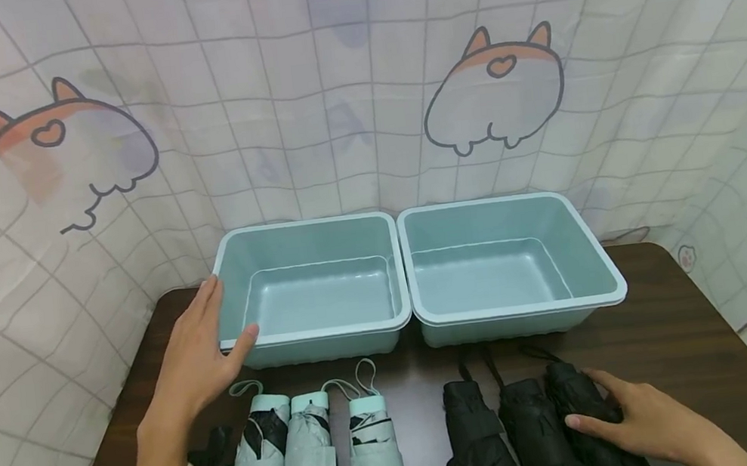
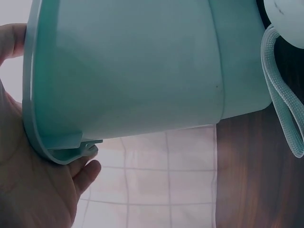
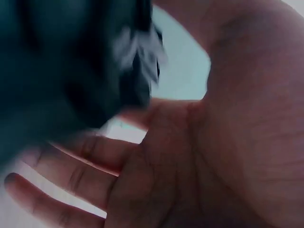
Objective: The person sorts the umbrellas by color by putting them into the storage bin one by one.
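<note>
Two pale blue-green plastic bins stand side by side, the left bin and the right bin. At the near left corner of the left bin rests my left hand, fingers straight along the side rim and thumb over the front rim. My right hand holds the rightmost black folded umbrella, thumb on one side and index finger on the other. Up close in the right wrist view, that dark umbrella is blurred, and the other fingers extend past it.
Several pale green folded umbrellas with wrist loops lie before the left bin. Other black umbrellas lie left of my right hand. All are on a dark wooden table. A checked cloth with cartoon animals hangs behind and beside it.
</note>
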Motion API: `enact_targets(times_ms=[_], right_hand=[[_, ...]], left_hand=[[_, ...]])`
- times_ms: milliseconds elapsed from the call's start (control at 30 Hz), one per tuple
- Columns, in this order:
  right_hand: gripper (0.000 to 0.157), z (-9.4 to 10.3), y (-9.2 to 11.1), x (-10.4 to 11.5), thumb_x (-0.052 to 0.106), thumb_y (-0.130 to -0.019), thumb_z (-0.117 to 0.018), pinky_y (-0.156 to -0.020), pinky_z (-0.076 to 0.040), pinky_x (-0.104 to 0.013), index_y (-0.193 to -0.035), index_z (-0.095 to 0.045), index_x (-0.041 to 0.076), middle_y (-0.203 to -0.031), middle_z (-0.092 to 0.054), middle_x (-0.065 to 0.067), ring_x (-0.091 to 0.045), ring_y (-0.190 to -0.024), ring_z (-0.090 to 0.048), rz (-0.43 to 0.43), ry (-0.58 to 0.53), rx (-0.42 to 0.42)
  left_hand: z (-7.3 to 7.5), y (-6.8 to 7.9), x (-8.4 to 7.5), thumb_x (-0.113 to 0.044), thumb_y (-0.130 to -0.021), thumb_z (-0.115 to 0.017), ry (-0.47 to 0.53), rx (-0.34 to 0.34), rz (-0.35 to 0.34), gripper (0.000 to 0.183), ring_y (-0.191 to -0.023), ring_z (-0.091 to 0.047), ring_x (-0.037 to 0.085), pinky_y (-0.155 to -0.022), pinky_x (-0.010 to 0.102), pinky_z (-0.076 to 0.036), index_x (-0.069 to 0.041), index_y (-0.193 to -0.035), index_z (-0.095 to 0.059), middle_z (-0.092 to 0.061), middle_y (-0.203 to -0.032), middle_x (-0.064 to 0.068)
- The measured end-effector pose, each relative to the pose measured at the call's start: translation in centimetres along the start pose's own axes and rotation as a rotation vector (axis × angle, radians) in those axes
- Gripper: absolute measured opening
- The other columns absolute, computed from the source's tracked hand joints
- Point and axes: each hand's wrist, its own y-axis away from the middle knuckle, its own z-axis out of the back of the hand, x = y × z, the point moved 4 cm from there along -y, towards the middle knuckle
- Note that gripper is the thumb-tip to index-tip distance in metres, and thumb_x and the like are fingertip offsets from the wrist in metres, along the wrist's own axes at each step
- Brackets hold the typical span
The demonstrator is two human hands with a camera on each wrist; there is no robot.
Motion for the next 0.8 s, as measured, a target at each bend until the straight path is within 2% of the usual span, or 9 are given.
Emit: enact_targets(times_ms=[133,233,533,800], right_hand=[[0.101,-0.9,-0.4,0.3,0.058,-0.101,-0.063,-0.091,-0.058,-0.064,-0.158,-0.024,-0.016,-0.138,-0.059,-0.044,-0.051,-0.116,-0.069,-0.019,0.014,-0.003],[0.102,-1.4,-0.3,0.1,0.057,-0.102,-0.062,-0.090,-0.059,-0.062,-0.157,-0.019,-0.018,-0.139,-0.056,-0.046,-0.050,-0.116,-0.070,-0.026,0.034,-0.030],[0.107,-2.9,0.2,-0.7,0.064,-0.099,-0.062,-0.087,-0.059,-0.063,-0.158,-0.023,-0.016,-0.148,-0.047,-0.048,-0.058,-0.124,-0.063,-0.094,0.071,-0.077],[0.109,-2.9,0.2,-0.7,0.068,-0.100,-0.057,-0.085,-0.058,-0.066,-0.161,-0.020,-0.014,-0.149,-0.046,-0.048,-0.061,-0.122,-0.061,-0.134,0.103,-0.059]], left_hand=[[0.1,0.1,0.2,-0.049,-0.103,-0.061,0.027,0.029,0.036,0.089,-0.159,-0.026,0.051,-0.121,0.074,-0.029,0.000,-0.167,-0.024,-0.023,-0.175,0.023],[0.0,0.1,0.3,-0.049,-0.103,-0.061,0.045,0.039,0.052,0.089,-0.160,-0.023,0.053,-0.122,0.076,-0.027,-0.001,-0.167,-0.024,-0.022,-0.176,0.021],[0.1,0.0,0.1,-0.046,-0.102,-0.063,0.025,0.007,0.013,0.088,-0.159,-0.025,0.052,-0.127,0.070,-0.023,0.000,-0.166,-0.026,-0.026,-0.173,0.023],[0.1,0.1,0.1,-0.047,-0.102,-0.063,0.037,0.010,0.032,0.089,-0.161,-0.021,0.052,-0.130,0.069,-0.019,-0.001,-0.167,-0.024,-0.025,-0.174,0.023]])
